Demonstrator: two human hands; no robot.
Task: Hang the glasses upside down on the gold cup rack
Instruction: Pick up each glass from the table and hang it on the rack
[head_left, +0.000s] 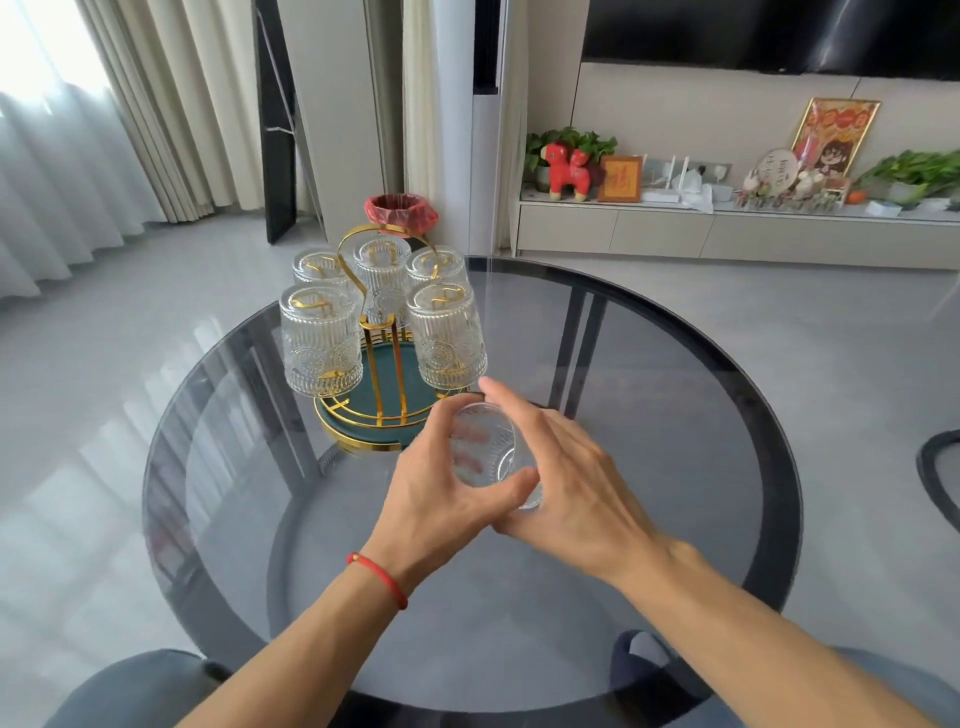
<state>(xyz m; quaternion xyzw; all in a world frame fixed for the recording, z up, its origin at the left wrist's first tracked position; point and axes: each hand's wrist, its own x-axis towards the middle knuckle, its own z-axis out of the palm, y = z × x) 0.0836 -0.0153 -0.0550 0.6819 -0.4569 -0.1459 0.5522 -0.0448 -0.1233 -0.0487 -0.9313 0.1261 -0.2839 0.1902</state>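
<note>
- Loose glass (488, 453) up off the smoked glass table (649, 395), caught between both hands.
- Left hand (441, 499) curled round it, thumb across the near side, red string bracelet (379, 577) on that wrist.
- Right hand (566, 467) cupping the other side, fingers stretched along the wall.
- Just beyond: gold cup rack (382, 332), five glasses (321, 340) hanging upside down.
</note>
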